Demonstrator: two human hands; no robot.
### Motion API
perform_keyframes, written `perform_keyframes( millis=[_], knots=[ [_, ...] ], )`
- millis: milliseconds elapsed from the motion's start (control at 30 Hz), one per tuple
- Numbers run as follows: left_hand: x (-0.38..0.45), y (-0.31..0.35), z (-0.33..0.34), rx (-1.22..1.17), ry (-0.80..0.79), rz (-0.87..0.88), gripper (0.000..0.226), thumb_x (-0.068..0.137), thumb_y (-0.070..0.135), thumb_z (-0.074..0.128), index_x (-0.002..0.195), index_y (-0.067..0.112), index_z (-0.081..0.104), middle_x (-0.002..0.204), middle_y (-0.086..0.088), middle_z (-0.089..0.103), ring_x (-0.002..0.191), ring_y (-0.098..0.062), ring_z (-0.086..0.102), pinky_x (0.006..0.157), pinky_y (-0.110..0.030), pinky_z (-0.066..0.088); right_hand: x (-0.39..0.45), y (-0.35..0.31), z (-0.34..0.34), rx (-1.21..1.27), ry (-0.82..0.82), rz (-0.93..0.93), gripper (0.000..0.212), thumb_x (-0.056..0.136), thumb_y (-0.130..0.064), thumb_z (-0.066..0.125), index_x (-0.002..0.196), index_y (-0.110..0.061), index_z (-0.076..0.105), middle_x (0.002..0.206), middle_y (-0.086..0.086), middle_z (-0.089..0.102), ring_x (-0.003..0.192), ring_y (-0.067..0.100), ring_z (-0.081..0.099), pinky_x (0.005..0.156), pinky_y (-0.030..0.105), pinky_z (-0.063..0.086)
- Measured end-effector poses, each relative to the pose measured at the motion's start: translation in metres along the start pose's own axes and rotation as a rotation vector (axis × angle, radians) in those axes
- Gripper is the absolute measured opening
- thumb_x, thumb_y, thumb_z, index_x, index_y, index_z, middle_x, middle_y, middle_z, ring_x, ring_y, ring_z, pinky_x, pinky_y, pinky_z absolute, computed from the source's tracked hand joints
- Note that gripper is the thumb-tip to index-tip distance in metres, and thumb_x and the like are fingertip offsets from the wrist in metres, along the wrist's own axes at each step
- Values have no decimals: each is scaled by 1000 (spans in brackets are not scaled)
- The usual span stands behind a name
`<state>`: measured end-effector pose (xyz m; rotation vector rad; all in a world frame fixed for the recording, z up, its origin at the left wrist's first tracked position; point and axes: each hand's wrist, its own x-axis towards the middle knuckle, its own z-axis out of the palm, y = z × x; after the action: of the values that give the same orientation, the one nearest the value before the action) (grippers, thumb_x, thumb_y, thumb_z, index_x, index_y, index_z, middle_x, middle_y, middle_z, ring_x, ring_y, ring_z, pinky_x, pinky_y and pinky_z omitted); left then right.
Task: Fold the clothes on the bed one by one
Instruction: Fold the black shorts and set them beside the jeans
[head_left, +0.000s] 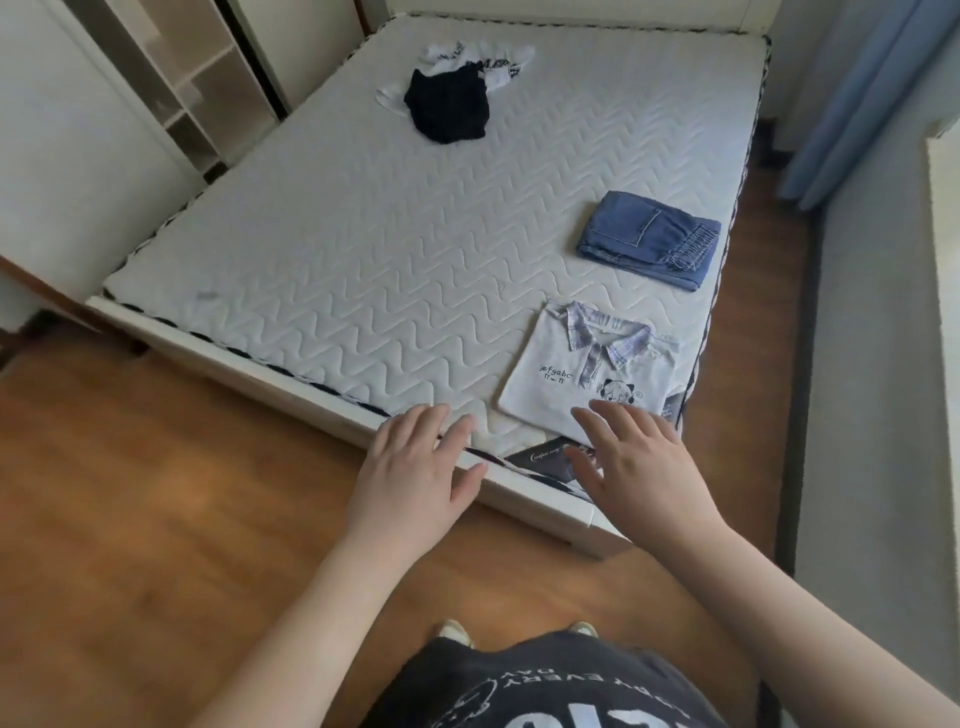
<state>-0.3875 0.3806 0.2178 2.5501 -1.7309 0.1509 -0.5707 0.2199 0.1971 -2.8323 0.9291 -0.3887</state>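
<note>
A folded white polo shirt (561, 379) with a plaid collar and a panda print lies at the mattress's near right corner. Behind it sits a folded pair of blue jeans (644, 239). Far back on the bed, a crumpled dark garment (449, 106) lies on top of a rumpled white garment with dark trim (498, 57). My left hand (415, 467) hovers with straight fingers over the near bed edge, left of the shirt. My right hand (639, 462), fingers spread, is at the shirt's near edge. Neither hand holds anything.
The white quilted mattress (337, 260) rests on a white bed frame (291, 374) above a wooden floor (130, 519). An open white wardrobe (197, 93) stands at the left. Blue curtains (862, 93) hang at the right beside a grey ledge.
</note>
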Motion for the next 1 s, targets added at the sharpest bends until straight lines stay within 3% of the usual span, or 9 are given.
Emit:
perform_keyframes(
  millis=[233,433,733,1000],
  knots=[
    [-81,-76,-18,35,-37,-204,49,94,48,41,129,19,59,129,-3,58,124,-24,51,104,-42,38,19,-100,22,55,-54,-188,46,93,-43,41,115,-12,66,117,9,66,108,31,62,89,42,50],
    [-176,-171,-32,47,-50,-401,46,95,46,47,132,22,58,130,-2,59,123,-22,53,100,-42,45,34,-234,47,28,-128,-402,46,96,-45,40,124,-16,61,136,7,55,127,29,50,102,41,38],
    [-303,-291,-57,89,-68,-678,47,92,47,54,132,22,57,129,-3,61,120,-22,57,98,-41,48,26,-433,73,27,-193,-646,46,93,-39,35,117,-17,66,126,6,61,118,27,57,99,44,46],
    [-340,-360,-57,98,-48,-829,49,91,50,54,133,24,59,132,-5,61,124,-25,56,100,-43,46,57,-535,96,22,-248,-802,43,92,-40,36,118,-19,63,117,2,63,104,23,62,89,38,51]
  ],
)
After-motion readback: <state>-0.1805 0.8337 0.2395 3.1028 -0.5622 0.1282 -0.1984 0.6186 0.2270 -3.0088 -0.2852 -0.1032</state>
